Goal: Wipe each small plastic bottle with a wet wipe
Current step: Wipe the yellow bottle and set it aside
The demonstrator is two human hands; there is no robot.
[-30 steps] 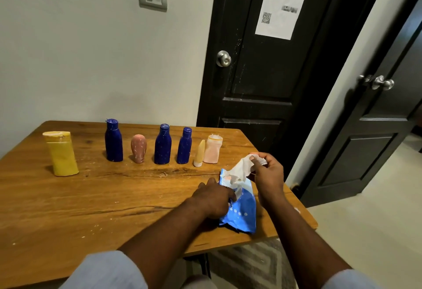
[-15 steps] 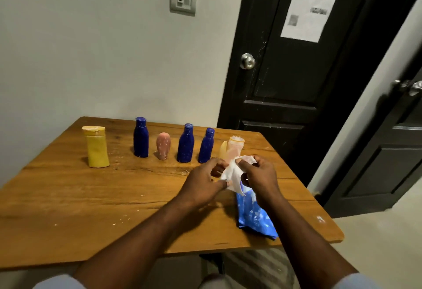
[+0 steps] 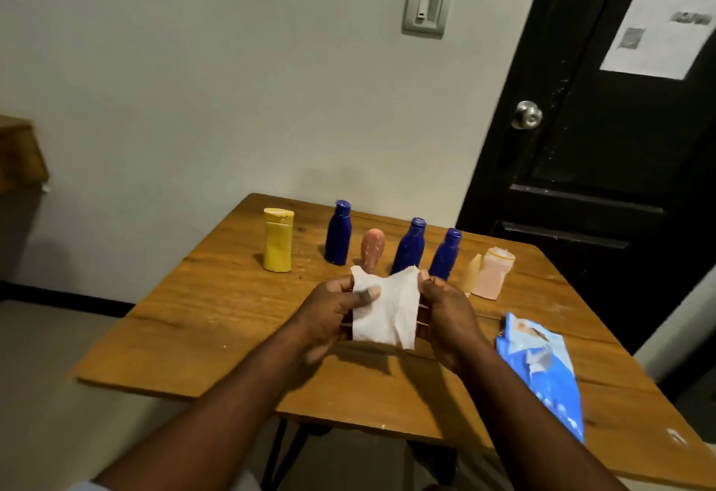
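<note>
The wipe is held spread above the table. It is pinched at its 9 o'clock edge by the left hand and at its 3 o'clock edge by the right hand, with the fingers of both curled onto it. The bottles, seven in a row, stand upright at 12 o'clock from it, and none is held. Wiping is judged not yet begun, so all seven are left. The pack lies at 4 o'clock.
</note>
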